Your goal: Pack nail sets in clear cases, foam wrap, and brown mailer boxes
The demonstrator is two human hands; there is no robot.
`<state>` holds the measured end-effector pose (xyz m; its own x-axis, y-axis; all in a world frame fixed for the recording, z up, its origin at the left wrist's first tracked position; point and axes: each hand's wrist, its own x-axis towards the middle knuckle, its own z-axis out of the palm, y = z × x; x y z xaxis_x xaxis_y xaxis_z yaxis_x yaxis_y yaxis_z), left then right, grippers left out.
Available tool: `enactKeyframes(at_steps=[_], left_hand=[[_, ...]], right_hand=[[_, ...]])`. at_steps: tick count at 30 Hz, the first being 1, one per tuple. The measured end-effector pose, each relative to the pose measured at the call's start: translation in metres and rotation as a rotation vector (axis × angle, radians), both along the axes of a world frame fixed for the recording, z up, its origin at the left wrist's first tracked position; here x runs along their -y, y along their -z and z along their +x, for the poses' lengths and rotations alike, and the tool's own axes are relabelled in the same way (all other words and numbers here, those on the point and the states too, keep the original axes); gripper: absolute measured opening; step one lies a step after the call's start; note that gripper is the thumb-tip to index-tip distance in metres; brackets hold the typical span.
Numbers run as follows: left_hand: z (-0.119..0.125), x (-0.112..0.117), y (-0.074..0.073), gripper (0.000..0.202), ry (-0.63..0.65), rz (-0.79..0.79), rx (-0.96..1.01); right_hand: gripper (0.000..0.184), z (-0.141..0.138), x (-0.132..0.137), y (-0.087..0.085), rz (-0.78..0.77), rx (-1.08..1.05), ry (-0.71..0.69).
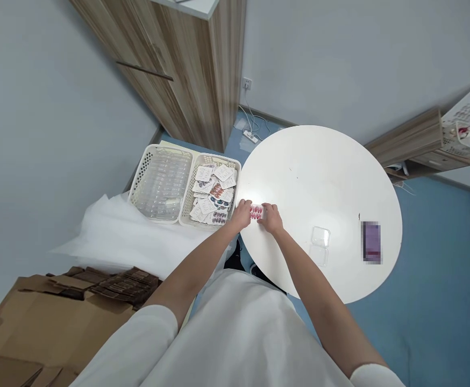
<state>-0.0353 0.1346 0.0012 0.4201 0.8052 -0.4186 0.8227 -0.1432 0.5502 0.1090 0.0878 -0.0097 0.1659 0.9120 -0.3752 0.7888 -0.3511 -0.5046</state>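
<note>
Between my two hands is a small card of pink-red press-on nails (256,212), over the left edge of the round white table (319,161). My left hand (242,214) grips the card's left side with its fingers closed. On the card's right side, my right hand (272,218) pinches the edge. Fingers partly cover both ends of the card. To the right on the table lies a clear plastic case (320,245), opened flat with its two halves apart.
Left of the table, one white basket (138,183) holds stacked clear plastic cases; another basket (186,207) holds many nail cards. White foam sheeting (109,231) and cardboard boxes (69,322) sit nearer me. A blurred purple item (372,242) lies at the table's right. A wooden cabinet (186,70) stands behind.
</note>
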Motion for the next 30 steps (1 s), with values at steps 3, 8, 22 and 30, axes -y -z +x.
enactKeyframes(at_steps=[3, 8, 22, 30], left_hand=[[-0.001, 0.004, 0.002, 0.058, -0.008, 0.029, 0.050], [-0.003, 0.014, 0.005, 0.059, -0.034, 0.076, 0.149], [0.051, 0.085, -0.020, 0.069, 0.120, 0.038, 0.465], [0.112, 0.150, -0.018, 0.062, 0.227, -0.009, 0.436]], right_hand=[[0.060, -0.002, 0.005, 0.000, 0.061, -0.038, 0.008], [0.069, -0.002, 0.020, -0.001, 0.130, -0.206, 0.017], [0.067, 0.070, 0.116, -0.019, 0.263, -0.311, 0.101], [0.062, 0.147, 0.202, -0.024, 0.245, -0.308, 0.070]])
